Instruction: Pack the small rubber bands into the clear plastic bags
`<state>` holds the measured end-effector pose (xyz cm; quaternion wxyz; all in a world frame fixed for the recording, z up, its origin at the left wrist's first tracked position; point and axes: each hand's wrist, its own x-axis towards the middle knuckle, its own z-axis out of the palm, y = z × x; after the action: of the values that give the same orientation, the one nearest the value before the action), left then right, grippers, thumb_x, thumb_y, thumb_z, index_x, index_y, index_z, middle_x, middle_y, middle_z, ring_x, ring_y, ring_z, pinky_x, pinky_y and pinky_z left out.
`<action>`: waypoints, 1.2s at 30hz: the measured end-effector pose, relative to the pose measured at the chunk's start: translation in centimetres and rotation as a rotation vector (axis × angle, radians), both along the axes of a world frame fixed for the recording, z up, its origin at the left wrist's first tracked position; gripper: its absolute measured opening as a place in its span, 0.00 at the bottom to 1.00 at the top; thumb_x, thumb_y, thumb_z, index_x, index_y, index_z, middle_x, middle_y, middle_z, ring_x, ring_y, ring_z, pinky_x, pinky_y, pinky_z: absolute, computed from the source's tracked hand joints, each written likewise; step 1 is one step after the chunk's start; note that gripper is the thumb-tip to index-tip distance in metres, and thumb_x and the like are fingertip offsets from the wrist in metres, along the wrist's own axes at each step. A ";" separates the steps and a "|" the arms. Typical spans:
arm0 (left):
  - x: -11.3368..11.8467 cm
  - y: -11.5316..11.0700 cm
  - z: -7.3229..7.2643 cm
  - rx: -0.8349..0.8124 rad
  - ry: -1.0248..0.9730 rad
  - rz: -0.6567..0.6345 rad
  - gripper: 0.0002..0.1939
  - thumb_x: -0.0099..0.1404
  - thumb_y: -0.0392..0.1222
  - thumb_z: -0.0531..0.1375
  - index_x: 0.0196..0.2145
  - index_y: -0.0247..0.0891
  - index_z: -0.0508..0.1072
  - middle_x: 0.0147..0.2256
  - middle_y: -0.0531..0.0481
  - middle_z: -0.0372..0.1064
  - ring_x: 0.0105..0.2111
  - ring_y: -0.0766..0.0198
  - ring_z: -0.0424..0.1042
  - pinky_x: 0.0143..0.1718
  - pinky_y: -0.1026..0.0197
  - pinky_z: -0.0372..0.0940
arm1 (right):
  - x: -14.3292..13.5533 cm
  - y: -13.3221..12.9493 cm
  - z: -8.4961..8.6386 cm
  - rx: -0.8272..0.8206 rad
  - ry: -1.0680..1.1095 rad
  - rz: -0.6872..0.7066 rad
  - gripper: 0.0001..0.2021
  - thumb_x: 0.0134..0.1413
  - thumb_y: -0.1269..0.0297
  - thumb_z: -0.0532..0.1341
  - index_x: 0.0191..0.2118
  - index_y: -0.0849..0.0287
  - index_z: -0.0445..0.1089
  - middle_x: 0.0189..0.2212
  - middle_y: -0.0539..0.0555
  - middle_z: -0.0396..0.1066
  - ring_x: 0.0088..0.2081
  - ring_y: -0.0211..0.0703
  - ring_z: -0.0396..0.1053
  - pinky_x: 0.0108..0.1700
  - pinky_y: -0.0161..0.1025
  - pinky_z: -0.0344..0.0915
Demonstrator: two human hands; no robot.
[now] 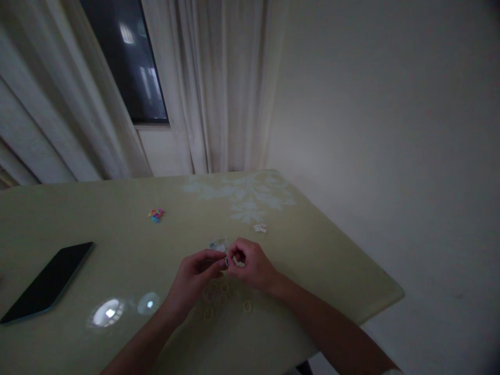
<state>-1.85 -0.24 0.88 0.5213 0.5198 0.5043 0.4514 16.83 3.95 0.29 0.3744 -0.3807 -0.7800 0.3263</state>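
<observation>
My left hand [195,272] is closed in a pinch, its thumb and forefinger on a small pale, shiny piece [226,261] too small to name. From the other side, the closed fingertips of my right hand [253,264] meet it. Under and in front of the hands lie several thin, pale rings, one ring [247,306] apart on the right and another ring [208,313] on the left. A small clear packet [219,245] rests just behind the fingers, partly covered by them.
Small white pieces [260,227] sit beyond my right hand. A little heap of bright coloured pieces [157,215] lies farther back left. A dark tablet [50,281] is at the left. The glossy table [328,260] ends near the wall at right.
</observation>
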 end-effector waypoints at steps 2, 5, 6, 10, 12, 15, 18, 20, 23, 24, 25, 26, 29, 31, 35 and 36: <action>0.0 -0.1 0.1 -0.001 -0.019 -0.002 0.19 0.57 0.56 0.71 0.39 0.39 0.83 0.39 0.45 0.84 0.38 0.53 0.81 0.42 0.55 0.75 | 0.0 0.0 0.0 0.008 -0.019 -0.025 0.04 0.48 0.70 0.65 0.30 0.57 0.68 0.26 0.46 0.62 0.29 0.37 0.60 0.32 0.33 0.56; 0.0 -0.1 0.0 -0.009 -0.024 -0.004 0.20 0.56 0.57 0.71 0.40 0.39 0.83 0.38 0.45 0.83 0.39 0.52 0.81 0.44 0.55 0.74 | -0.1 -0.2 0.0 0.063 -0.038 -0.063 0.05 0.49 0.70 0.64 0.31 0.57 0.67 0.27 0.47 0.63 0.29 0.37 0.60 0.33 0.33 0.57; 0.0 -0.1 -0.1 -0.011 -0.031 -0.002 0.20 0.56 0.57 0.71 0.40 0.39 0.83 0.38 0.45 0.83 0.39 0.52 0.81 0.43 0.55 0.74 | -0.1 -0.2 -0.1 0.091 -0.039 -0.073 0.05 0.49 0.70 0.64 0.31 0.57 0.67 0.27 0.47 0.63 0.29 0.37 0.60 0.33 0.34 0.57; 0.3 -0.1 -0.6 -0.003 -0.071 0.020 0.21 0.55 0.57 0.72 0.39 0.39 0.81 0.36 0.46 0.82 0.37 0.55 0.81 0.41 0.57 0.74 | -0.2 -0.4 -0.2 0.183 -0.042 -0.074 0.04 0.49 0.71 0.63 0.32 0.57 0.67 0.28 0.47 0.63 0.28 0.36 0.60 0.33 0.34 0.57; 0.2 0.0 -0.8 0.003 -0.080 0.029 0.22 0.55 0.57 0.72 0.40 0.39 0.80 0.36 0.47 0.82 0.36 0.56 0.80 0.40 0.56 0.74 | -0.2 -0.4 -0.3 0.192 -0.028 -0.073 0.03 0.51 0.71 0.62 0.32 0.57 0.67 0.28 0.48 0.64 0.29 0.36 0.61 0.33 0.34 0.58; -0.4 0.3 -0.8 0.018 -0.078 0.004 0.23 0.56 0.56 0.72 0.42 0.39 0.78 0.36 0.47 0.81 0.36 0.56 0.79 0.41 0.55 0.74 | -0.2 -0.4 -0.1 0.127 0.045 -0.065 0.05 0.54 0.68 0.63 0.38 0.59 0.71 0.33 0.50 0.67 0.29 0.36 0.61 0.33 0.34 0.60; -1.4 0.7 -0.3 0.054 -0.067 -0.081 0.23 0.58 0.55 0.72 0.45 0.39 0.77 0.36 0.47 0.80 0.37 0.57 0.79 0.41 0.56 0.73 | 0.0 -0.3 0.1 -0.057 0.142 0.045 0.15 0.58 0.60 0.66 0.49 0.59 0.73 0.39 0.53 0.71 0.29 0.35 0.64 0.31 0.33 0.61; -2.0 0.9 0.1 0.065 -0.054 -0.135 0.23 0.58 0.55 0.72 0.45 0.38 0.77 0.36 0.46 0.80 0.38 0.57 0.78 0.42 0.57 0.72 | 0.0 -0.2 0.2 -0.156 0.175 0.122 0.14 0.59 0.57 0.66 0.47 0.59 0.76 0.36 0.52 0.72 0.29 0.35 0.64 0.30 0.33 0.60; -2.5 1.1 0.4 0.060 -0.044 -0.153 0.22 0.58 0.54 0.72 0.43 0.38 0.76 0.36 0.47 0.79 0.37 0.59 0.78 0.41 0.58 0.72 | -0.2 -0.3 0.0 -0.179 0.216 0.134 0.10 0.60 0.57 0.66 0.38 0.60 0.78 0.27 0.49 0.69 0.26 0.34 0.60 0.29 0.33 0.57; -2.6 1.2 0.4 0.061 -0.042 -0.155 0.22 0.57 0.54 0.72 0.43 0.39 0.76 0.36 0.47 0.79 0.36 0.59 0.77 0.41 0.58 0.71 | -0.3 -0.4 -0.2 -0.174 0.228 0.121 0.10 0.60 0.58 0.66 0.37 0.60 0.77 0.26 0.48 0.68 0.26 0.34 0.58 0.29 0.33 0.56; -2.8 1.3 0.4 0.066 -0.031 -0.164 0.22 0.57 0.54 0.72 0.44 0.39 0.76 0.36 0.48 0.79 0.36 0.59 0.77 0.40 0.58 0.71 | -0.4 -0.5 -0.3 -0.171 0.235 0.106 0.09 0.59 0.59 0.66 0.37 0.60 0.77 0.26 0.48 0.67 0.26 0.34 0.58 0.28 0.33 0.55; -3.1 1.4 0.5 0.072 0.002 -0.183 0.22 0.58 0.54 0.71 0.45 0.39 0.75 0.35 0.48 0.79 0.36 0.59 0.77 0.39 0.58 0.71 | -0.5 -0.5 -0.4 -0.171 0.234 0.091 0.08 0.59 0.60 0.66 0.36 0.60 0.77 0.26 0.48 0.67 0.26 0.34 0.58 0.28 0.33 0.56; -4.8 1.9 0.5 0.111 0.296 -0.257 0.14 0.64 0.52 0.65 0.41 0.40 0.78 0.35 0.48 0.79 0.35 0.58 0.76 0.37 0.60 0.68 | -0.6 -0.6 -0.6 -0.170 0.214 0.045 0.08 0.58 0.60 0.66 0.36 0.60 0.76 0.26 0.49 0.68 0.27 0.35 0.59 0.29 0.33 0.57; -6.2 2.3 0.5 0.151 0.609 -0.263 0.10 0.66 0.47 0.61 0.35 0.40 0.80 0.33 0.48 0.80 0.34 0.58 0.75 0.36 0.60 0.66 | -0.6 -0.5 -0.7 -0.177 0.210 0.032 0.08 0.58 0.60 0.66 0.35 0.60 0.75 0.26 0.49 0.68 0.26 0.35 0.60 0.29 0.33 0.57; -8.2 2.8 -0.1 0.116 0.914 -0.315 0.10 0.62 0.40 0.59 0.33 0.42 0.82 0.34 0.48 0.81 0.34 0.57 0.77 0.38 0.60 0.64 | -0.6 -0.3 -0.8 -0.181 0.220 0.025 0.08 0.58 0.59 0.66 0.34 0.60 0.75 0.24 0.48 0.67 0.26 0.35 0.59 0.28 0.33 0.57; -8.3 2.8 -0.2 0.099 0.939 -0.336 0.11 0.61 0.39 0.59 0.32 0.42 0.83 0.34 0.48 0.81 0.35 0.56 0.77 0.38 0.60 0.64 | -0.6 -0.3 -0.8 -0.178 0.220 0.025 0.08 0.57 0.59 0.66 0.34 0.60 0.75 0.24 0.48 0.67 0.26 0.35 0.59 0.28 0.33 0.57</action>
<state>-10.18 2.55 0.64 0.2782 0.7651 0.5717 0.1022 16.21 3.64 -0.56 0.4183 -0.3647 -0.7069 0.4385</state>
